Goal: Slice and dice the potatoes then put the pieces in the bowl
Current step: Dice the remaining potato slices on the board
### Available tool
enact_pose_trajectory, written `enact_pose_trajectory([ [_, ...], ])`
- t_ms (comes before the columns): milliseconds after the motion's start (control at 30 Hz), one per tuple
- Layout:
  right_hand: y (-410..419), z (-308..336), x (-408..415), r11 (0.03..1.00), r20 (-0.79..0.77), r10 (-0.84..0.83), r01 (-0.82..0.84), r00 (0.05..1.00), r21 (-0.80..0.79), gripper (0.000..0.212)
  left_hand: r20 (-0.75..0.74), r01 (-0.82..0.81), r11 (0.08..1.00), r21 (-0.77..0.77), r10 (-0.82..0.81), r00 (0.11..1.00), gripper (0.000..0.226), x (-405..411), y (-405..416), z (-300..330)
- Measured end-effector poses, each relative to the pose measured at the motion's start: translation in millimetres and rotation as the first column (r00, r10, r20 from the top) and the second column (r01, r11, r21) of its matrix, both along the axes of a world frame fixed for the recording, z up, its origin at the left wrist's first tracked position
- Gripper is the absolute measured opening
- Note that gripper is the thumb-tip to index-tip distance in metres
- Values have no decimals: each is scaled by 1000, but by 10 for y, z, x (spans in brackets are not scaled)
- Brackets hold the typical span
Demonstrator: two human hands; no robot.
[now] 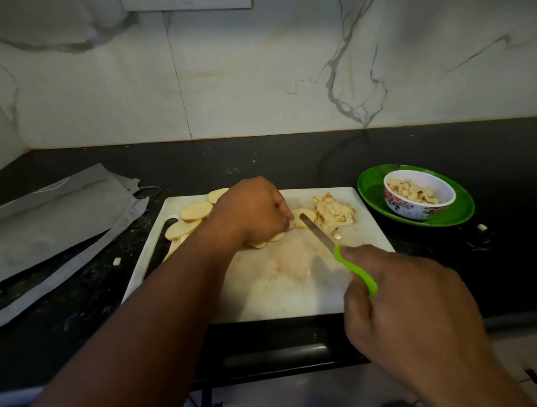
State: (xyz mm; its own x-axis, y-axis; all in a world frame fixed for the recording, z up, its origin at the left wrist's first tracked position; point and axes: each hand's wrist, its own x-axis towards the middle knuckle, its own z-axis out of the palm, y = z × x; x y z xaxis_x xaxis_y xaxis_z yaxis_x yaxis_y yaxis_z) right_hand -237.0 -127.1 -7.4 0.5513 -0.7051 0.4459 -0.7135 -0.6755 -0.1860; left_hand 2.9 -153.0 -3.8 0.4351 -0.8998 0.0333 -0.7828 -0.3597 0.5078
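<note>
A white cutting board point(266, 291) lay on a dark countertop point(258, 160) before a marble-patterned wall. The left hand point(252, 212) rested knuckles-up on the board, its fingers curled down onto a potato slice point(299, 218) at the board's centre; the exact grip was hidden beneath the hand. The right hand point(405, 298) gripped the green handle of a knife point(336, 246), whose blade pointed up and left, its tip at that slice. Uncut potato slices point(189, 217) overlapped along the board's far left edge. A heap of diced potato point(334, 213) sat just right of the blade. Right of the board, apart from it, a floral bowl point(419, 198) holding diced pieces stood on a green plate point(373, 187). A grey cloth point(48, 223) lay to the left.
</note>
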Motion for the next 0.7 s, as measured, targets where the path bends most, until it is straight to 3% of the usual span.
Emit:
enact_pose_trajectory([
  [300,-83,-120,303,994,-38,53,-49,998,100,35,52,-63,998,-11,63,997,16,-10,-39,-26],
  [567,78,-120,-62,999,-21,22,-22,1000,28,38,56,-54,998,22,52,997,19,23,-87,-43],
  [700,-3,47,127,999,-22,-3,4,1000,33,34,60,-62,998,21,61,996,16,2,-50,-33],
])
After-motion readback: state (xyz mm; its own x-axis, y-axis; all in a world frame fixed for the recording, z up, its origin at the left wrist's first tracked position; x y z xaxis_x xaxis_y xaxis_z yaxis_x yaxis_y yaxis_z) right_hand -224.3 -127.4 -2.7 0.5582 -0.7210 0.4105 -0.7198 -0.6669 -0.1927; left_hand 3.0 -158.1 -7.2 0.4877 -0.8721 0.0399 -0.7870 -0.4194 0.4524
